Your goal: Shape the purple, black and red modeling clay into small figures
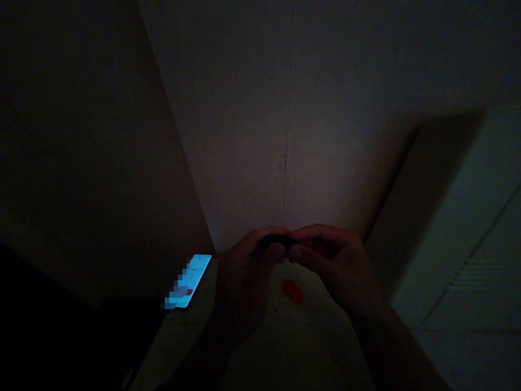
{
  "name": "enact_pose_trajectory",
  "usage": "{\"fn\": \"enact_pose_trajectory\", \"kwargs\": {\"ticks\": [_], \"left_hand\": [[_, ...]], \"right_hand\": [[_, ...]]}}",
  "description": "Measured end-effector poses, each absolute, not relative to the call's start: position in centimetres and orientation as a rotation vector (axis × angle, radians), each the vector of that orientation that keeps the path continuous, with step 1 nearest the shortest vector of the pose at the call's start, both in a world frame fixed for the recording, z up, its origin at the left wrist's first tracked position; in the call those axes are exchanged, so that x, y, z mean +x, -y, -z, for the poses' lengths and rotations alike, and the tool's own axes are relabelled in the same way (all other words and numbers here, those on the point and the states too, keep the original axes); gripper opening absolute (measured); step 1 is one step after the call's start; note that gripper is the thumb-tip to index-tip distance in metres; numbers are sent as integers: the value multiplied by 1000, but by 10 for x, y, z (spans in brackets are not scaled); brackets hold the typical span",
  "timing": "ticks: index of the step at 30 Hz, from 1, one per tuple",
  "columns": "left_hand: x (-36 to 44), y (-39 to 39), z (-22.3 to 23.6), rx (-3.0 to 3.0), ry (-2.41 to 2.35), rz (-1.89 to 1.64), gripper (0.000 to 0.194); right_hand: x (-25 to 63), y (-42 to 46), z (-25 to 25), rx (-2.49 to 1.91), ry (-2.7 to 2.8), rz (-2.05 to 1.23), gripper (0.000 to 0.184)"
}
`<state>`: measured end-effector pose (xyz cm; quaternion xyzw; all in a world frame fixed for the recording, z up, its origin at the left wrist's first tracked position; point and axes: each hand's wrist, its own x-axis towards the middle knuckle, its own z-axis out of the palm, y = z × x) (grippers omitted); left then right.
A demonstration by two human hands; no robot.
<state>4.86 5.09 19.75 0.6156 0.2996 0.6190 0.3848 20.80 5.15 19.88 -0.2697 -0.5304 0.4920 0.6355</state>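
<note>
The scene is very dark. My left hand [244,271] and my right hand [337,266] meet in the lower middle of the view, fingertips pinched together on a small dark object [279,240] that I cannot make out. Both hands have their fingers curled closed around it. Just below the hands, a small red item [293,291] lies on a pale surface [285,342].
A phone [189,282] with a lit blue screen lies on the left edge of the pale surface. A plain wall [285,108] with a vertical seam rises behind. A white louvred door or panel [476,250] stands at the right. The left side is in deep shadow.
</note>
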Motion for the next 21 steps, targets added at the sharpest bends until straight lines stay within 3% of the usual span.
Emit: {"fn": "enact_pose_trajectory", "kwargs": {"ticks": [6,12,17,21], "left_hand": [[53,-54,-190,1436,-698,-1577,37],[51,-57,-194,1456,-734,-1563,20],[47,-52,-203,1582,-767,-1567,9],[49,-54,-199,1545,-672,-1566,11]], "right_hand": [[204,-48,-198,-613,1221,-954,20],[204,-50,-198,-633,1271,-929,31],[205,-49,-199,-652,1326,-977,21],[204,-49,-197,-668,1280,-956,16]]}}
